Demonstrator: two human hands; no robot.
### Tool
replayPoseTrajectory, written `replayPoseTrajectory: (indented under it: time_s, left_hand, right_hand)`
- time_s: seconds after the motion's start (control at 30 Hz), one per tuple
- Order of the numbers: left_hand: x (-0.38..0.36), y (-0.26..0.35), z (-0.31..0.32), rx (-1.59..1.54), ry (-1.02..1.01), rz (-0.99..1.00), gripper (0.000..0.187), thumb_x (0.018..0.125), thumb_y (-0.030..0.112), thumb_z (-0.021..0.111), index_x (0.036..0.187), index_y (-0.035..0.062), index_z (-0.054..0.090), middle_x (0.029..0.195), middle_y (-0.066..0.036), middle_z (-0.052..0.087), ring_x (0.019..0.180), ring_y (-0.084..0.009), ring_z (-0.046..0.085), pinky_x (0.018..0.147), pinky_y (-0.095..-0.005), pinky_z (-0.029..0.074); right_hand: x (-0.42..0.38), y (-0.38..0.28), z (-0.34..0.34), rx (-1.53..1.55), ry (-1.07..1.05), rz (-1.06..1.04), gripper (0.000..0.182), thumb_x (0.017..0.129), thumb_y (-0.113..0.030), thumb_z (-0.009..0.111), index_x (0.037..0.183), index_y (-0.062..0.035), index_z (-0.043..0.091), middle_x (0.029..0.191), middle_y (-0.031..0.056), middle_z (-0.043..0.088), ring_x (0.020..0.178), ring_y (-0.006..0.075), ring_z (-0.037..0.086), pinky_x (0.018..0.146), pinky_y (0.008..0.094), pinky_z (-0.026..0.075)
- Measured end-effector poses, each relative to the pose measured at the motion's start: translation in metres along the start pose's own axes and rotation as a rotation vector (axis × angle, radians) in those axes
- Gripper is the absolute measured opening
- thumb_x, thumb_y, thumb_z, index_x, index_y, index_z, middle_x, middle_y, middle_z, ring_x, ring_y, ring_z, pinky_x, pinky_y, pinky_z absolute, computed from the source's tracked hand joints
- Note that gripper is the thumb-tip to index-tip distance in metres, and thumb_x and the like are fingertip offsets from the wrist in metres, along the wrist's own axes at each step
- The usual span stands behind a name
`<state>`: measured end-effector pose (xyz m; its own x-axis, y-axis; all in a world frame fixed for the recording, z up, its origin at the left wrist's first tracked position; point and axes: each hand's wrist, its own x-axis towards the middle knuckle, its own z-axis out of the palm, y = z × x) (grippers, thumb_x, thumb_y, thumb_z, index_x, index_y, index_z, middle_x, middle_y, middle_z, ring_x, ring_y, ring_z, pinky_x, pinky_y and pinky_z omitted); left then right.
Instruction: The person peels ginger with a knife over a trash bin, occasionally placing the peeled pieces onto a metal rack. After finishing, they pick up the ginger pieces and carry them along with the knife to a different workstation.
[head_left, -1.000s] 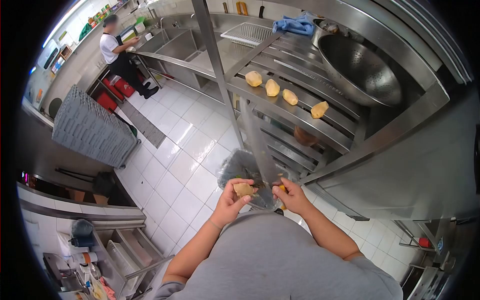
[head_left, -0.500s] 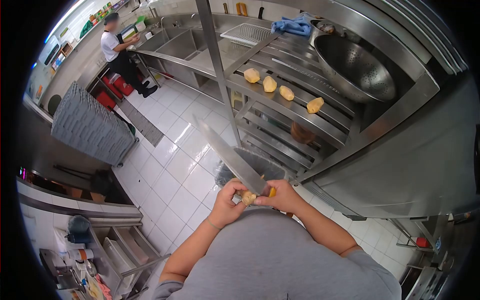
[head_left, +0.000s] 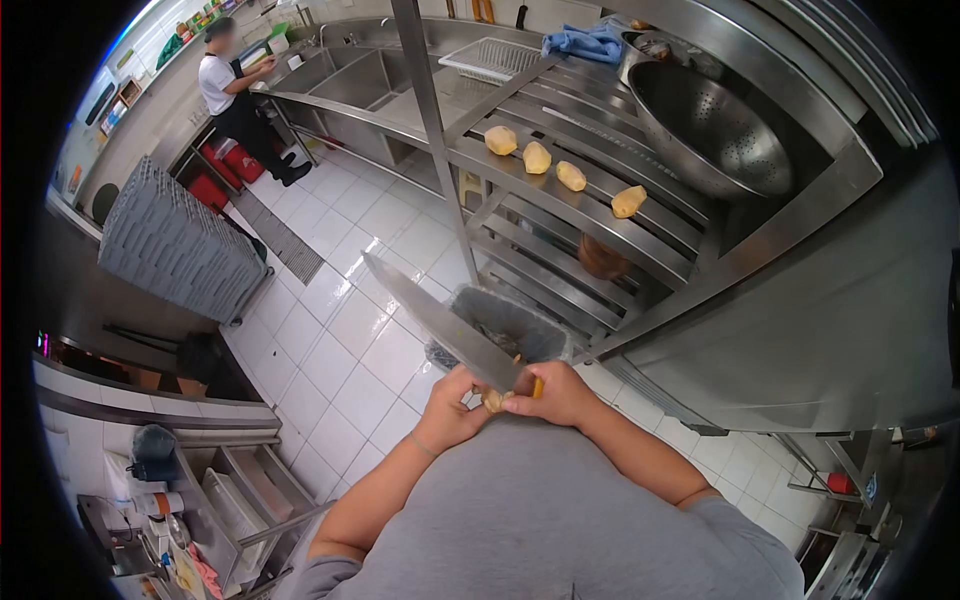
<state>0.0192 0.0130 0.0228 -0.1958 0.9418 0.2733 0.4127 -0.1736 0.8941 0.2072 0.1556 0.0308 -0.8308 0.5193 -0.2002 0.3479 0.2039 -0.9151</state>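
Low in front of my grey shirt, my left hand (head_left: 449, 410) grips a small yellowish potato (head_left: 493, 401), mostly covered by fingers. My right hand (head_left: 556, 394) is closed round the yellow handle of a large chef's knife (head_left: 440, 322), its thumb against the potato. The wide blade slants up and left, with its heel beside the potato. Beneath the blade stands a waste bin (head_left: 545, 330) lined with a clear bag, holding scraps. Several peeled potatoes (head_left: 537, 158) lie in a row on the slatted metal shelf (head_left: 600, 235) ahead.
A large steel colander (head_left: 710, 130) and a blue cloth (head_left: 585, 43) sit on the shelf. Its upright post (head_left: 432, 120) stands ahead. Farther off, a person (head_left: 232, 95) works beside the sinks (head_left: 365, 80). Stacked grey crates (head_left: 180, 245) stand left on the tiled floor (head_left: 330, 390).
The blade has swung slightly left and down, its tip now lower. More of the bin shows past it. Both hands keep their hold, and the shelf potatoes stay in place.
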Motion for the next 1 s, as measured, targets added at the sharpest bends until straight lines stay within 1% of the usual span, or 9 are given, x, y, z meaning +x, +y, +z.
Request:
replayPoseTrajectory:
  time_s: [0.1, 0.33, 0.4, 0.53, 0.63, 0.7, 0.8, 0.93, 1.0]
  left_hand:
    - [0.003, 0.005, 0.0, -0.013, 0.037, 0.017, 0.033, 0.077, 0.0, 0.087, 0.102, 0.0053, 0.067, 0.097, -0.008, 0.068, 0.085, -0.0226, 0.065, 0.076, -0.0333, 0.053]
    - [0.003, 0.012, -0.002, 0.061, 0.005, -0.073, 0.029, 0.077, 0.006, 0.09, 0.096, 0.0041, 0.068, 0.089, -0.008, 0.068, 0.085, -0.0249, 0.065, 0.074, -0.0349, 0.053]
    - [0.005, 0.014, -0.003, 0.065, -0.01, -0.092, 0.029, 0.078, 0.009, 0.09, 0.097, 0.0039, 0.07, 0.09, -0.008, 0.069, 0.086, -0.0254, 0.065, 0.075, -0.0353, 0.053]
    - [0.006, 0.011, 0.0, 0.075, -0.006, -0.04, 0.034, 0.082, 0.016, 0.09, 0.11, 0.0055, 0.075, 0.102, -0.012, 0.073, 0.091, -0.0293, 0.068, 0.08, -0.0386, 0.055]
    - [0.004, 0.007, -0.001, 0.075, -0.012, -0.028, 0.035, 0.084, 0.018, 0.089, 0.114, 0.0058, 0.076, 0.108, -0.014, 0.073, 0.096, -0.0311, 0.07, 0.083, -0.0403, 0.056]
    - [0.003, 0.005, -0.004, 0.094, -0.051, -0.049, 0.035, 0.085, 0.019, 0.088, 0.114, 0.0054, 0.076, 0.11, -0.015, 0.073, 0.097, -0.0317, 0.07, 0.085, -0.0408, 0.056]
    - [0.005, 0.003, -0.007, 0.164, -0.121, -0.137, 0.039, 0.086, 0.019, 0.088, 0.119, 0.0042, 0.074, 0.109, -0.015, 0.071, 0.097, -0.0306, 0.07, 0.085, -0.0388, 0.056]
    - [0.011, 0.01, -0.003, 0.041, 0.012, -0.149, 0.049, 0.084, 0.021, 0.089, 0.126, 0.0034, 0.071, 0.102, -0.012, 0.069, 0.092, -0.0278, 0.069, 0.082, -0.0361, 0.055]
    - [0.01, 0.01, -0.003, 0.044, 0.029, -0.146, 0.051, 0.084, 0.021, 0.089, 0.127, 0.0033, 0.071, 0.101, -0.011, 0.069, 0.091, -0.0269, 0.069, 0.081, -0.0357, 0.055]
  right_hand:
    - [-0.006, -0.013, -0.002, -0.065, 0.021, 0.061, 0.039, 0.077, -0.035, 0.094, 0.082, -0.0025, 0.072, 0.077, 0.0062, 0.072, 0.074, 0.0131, 0.065, 0.07, 0.0326, 0.052]
    - [-0.005, -0.003, 0.002, -0.091, 0.089, 0.016, 0.043, 0.077, -0.038, 0.093, 0.081, -0.0027, 0.07, 0.075, 0.0085, 0.071, 0.069, 0.016, 0.066, 0.067, 0.0339, 0.053]
    - [-0.004, -0.005, 0.001, -0.12, 0.117, 0.049, 0.059, 0.073, -0.057, 0.091, 0.083, -0.0023, 0.072, 0.075, 0.0139, 0.072, 0.071, 0.0272, 0.072, 0.068, 0.0391, 0.056]
    - [-0.006, -0.013, -0.004, -0.165, 0.165, 0.111, 0.058, 0.074, -0.057, 0.091, 0.081, -0.003, 0.072, 0.075, 0.0144, 0.073, 0.071, 0.0288, 0.073, 0.068, 0.0395, 0.056]
    - [-0.004, -0.01, -0.004, -0.181, 0.166, 0.124, 0.049, 0.077, -0.047, 0.092, 0.084, -0.0026, 0.072, 0.072, 0.0107, 0.07, 0.066, 0.0203, 0.067, 0.064, 0.0354, 0.053]
    - [-0.005, -0.013, -0.002, -0.307, 0.111, 0.1, 0.062, 0.074, -0.065, 0.088, 0.082, -0.005, 0.072, 0.075, 0.0145, 0.073, 0.072, 0.0317, 0.073, 0.069, 0.0411, 0.057]
    - [-0.005, -0.01, 0.002, -0.336, 0.205, 0.114, 0.066, 0.074, -0.069, 0.085, 0.081, -0.0053, 0.071, 0.074, 0.0135, 0.073, 0.073, 0.0318, 0.074, 0.069, 0.0422, 0.057]
    - [-0.001, 0.007, -0.001, -0.171, 0.331, 0.149, 0.067, 0.073, -0.072, 0.083, 0.08, -0.0063, 0.071, 0.075, 0.0132, 0.073, 0.075, 0.0325, 0.074, 0.07, 0.0431, 0.057]
    - [-0.003, 0.004, -0.005, -0.343, 0.281, 0.159, 0.068, 0.072, -0.075, 0.082, 0.08, -0.0075, 0.071, 0.075, 0.0125, 0.074, 0.076, 0.0323, 0.074, 0.072, 0.0432, 0.057]
